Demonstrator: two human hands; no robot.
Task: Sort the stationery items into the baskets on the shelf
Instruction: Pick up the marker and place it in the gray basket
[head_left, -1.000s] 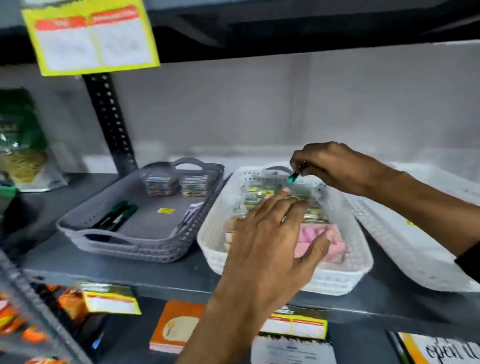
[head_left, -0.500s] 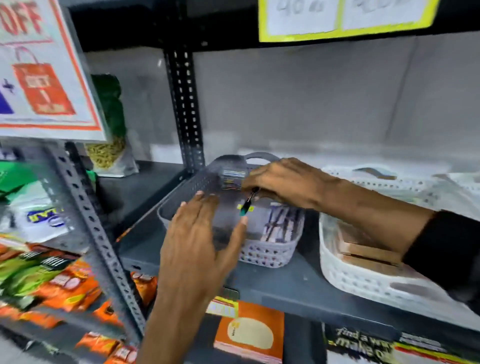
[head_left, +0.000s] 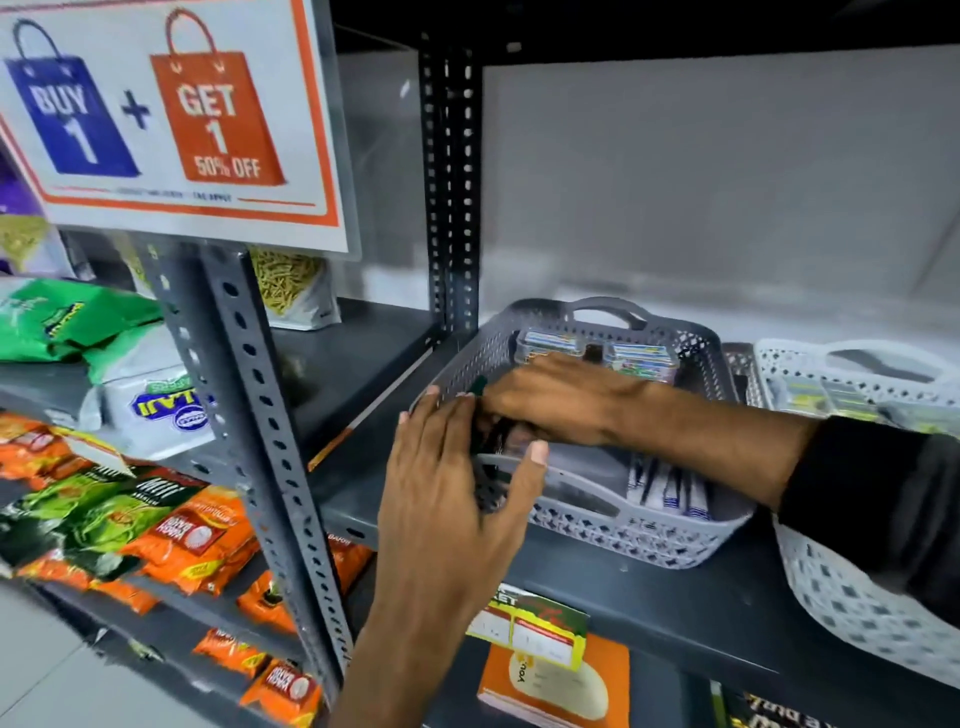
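Observation:
A grey basket (head_left: 644, 525) stands on the dark shelf (head_left: 649, 592). It holds small printed boxes (head_left: 597, 353) at the back and white-and-blue packets (head_left: 670, 488) at the front right. My right hand (head_left: 561, 400) reaches across into its left side, shut on a dark green pen (head_left: 478, 385) whose tip pokes out by the left wall. My left hand (head_left: 457, 483) lies over the basket's front-left corner, fingers spread and thumb on the front rim. Dark pens under both hands are mostly hidden. A white basket (head_left: 852, 613) stands right of the grey one.
A slotted steel upright (head_left: 249, 415) stands just left of my left hand, with a promotion sign (head_left: 171, 114) above it. Snack packets (head_left: 171, 535) fill the shelves to the left. An orange notebook (head_left: 550, 686) and a price tag (head_left: 530, 623) sit below the shelf edge.
The view swung left from the white basket to the grey one. My right hand carried the green pen to the grey basket's left side, and my left hand came down onto its front-left corner.

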